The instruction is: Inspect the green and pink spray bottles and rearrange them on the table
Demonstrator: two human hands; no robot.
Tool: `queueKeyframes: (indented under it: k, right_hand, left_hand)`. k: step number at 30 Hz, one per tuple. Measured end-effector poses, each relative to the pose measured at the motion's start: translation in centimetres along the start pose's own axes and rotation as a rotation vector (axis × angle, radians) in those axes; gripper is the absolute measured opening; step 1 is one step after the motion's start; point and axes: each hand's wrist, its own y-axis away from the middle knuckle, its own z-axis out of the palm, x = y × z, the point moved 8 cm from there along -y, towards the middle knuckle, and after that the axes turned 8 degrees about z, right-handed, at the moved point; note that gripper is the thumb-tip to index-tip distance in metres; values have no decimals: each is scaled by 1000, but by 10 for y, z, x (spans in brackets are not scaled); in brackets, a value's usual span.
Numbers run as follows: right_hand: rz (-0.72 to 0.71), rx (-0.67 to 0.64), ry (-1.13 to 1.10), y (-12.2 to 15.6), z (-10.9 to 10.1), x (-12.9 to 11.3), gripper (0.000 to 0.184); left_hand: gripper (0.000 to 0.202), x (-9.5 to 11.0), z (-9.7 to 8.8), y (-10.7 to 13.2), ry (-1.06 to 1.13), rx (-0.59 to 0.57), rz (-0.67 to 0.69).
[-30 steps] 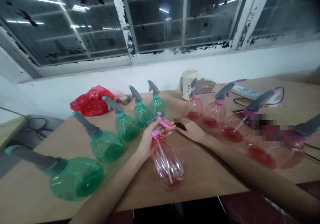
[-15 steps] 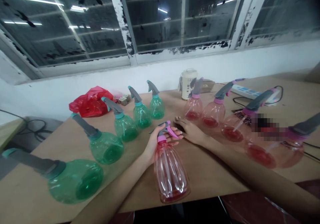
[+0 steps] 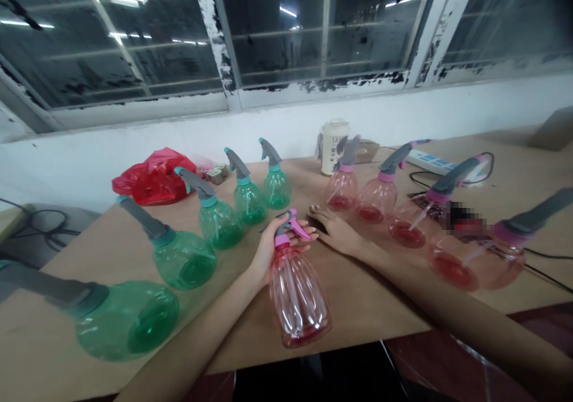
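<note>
My left hand is wrapped around the neck and grey trigger head of a pink spray bottle, which leans with its base toward me near the table's front edge. A pink trigger points right, beside my fingertips. My right hand lies palm down on the table with fingers stretched out, holding nothing. Just beyond it stands a row of pink spray bottles, the closest being one with a grey head. On the left side runs a row of green spray bottles, among them a near one and a far one.
A red plastic bag lies at the back left of the wooden table. Toward the back stand a cream lidded cup and a small brown box. A white power strip with black cables sits at the right, below the windows.
The whole view has shifted slightly, so everything appears a little further left and higher. My left hand keeps its hold on the pink spray bottle, and my right hand still rests flat.
</note>
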Motion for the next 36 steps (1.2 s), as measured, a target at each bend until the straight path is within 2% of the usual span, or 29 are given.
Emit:
queueKeyframes:
  k: [7, 14, 22, 36]
  right_hand:
    - [11, 24, 19, 3, -2, -6, 46]
    - [-8, 33, -21, 2, -2, -4, 45]
    - [-37, -11, -34, 1, -3, -1, 40]
    - [-45, -18, -40, 1, -2, 2, 40]
  left_hand:
    - [23, 6, -4, 3, -114, 64, 46]
    - [23, 12, 11, 11, -139, -64, 110]
    - [31, -13, -9, -3, -78, 85, -52]
    - [38, -18, -3, -3, -21, 24, -94]
